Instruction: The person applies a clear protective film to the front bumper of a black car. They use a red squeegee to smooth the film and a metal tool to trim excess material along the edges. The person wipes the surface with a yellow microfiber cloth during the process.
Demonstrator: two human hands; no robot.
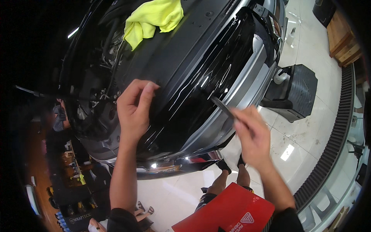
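My left hand is closed, thumb and forefinger pinched together, over the black panel at the open front of a car. Whatever it may hold is too small to make out. Between the fingers of my right hand is a thin, dark, stick-like tool, its tip pointing toward a glossy black surface on the car's front. Streaks of reflected light run across that surface. Along its near side curves a silver-grey trim. A bright yellow cloth lies crumpled on the black panel beyond my hands.
To the right, a black step box stands beside the car with a spray bottle on it. Farther back are another bottle and a wooden crate. A dark floor grate curves along the right. A red apron hangs below me.
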